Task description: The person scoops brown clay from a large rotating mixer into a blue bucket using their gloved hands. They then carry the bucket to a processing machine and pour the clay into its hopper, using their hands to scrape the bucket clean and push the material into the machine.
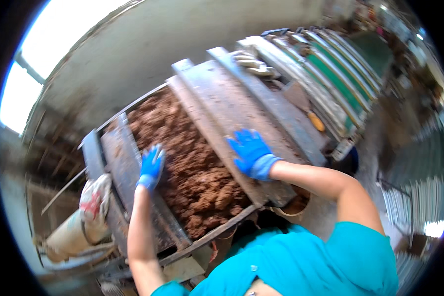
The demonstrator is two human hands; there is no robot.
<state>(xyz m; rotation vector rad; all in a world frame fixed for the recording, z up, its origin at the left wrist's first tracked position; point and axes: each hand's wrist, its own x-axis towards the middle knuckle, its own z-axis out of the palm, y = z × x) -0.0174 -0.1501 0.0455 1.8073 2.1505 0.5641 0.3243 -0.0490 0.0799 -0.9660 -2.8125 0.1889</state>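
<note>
Reddish-brown clumpy clay-like material (192, 167) fills a long trough between boards. My left hand (152, 165), in a blue glove, rests at the left edge of that material beside a grey-blue plank (128, 163), its fingers stretched out. On the right, my right hand (253, 152), gloved the same way, lies flat with fingers spread on a wide board (227, 106). Neither hand grips anything that I can see. A narrower plank (202, 133) runs along the material's right edge.
A trowel with an orange handle (316, 121) lies to the right, near pale gloves or cloths (254, 63). Several green-and-white panels (330, 74) stand behind it. At left sits a pale cylinder (71, 237) with a white-and-red bag (95, 197). A bucket (295, 206) is partly hidden near my body.
</note>
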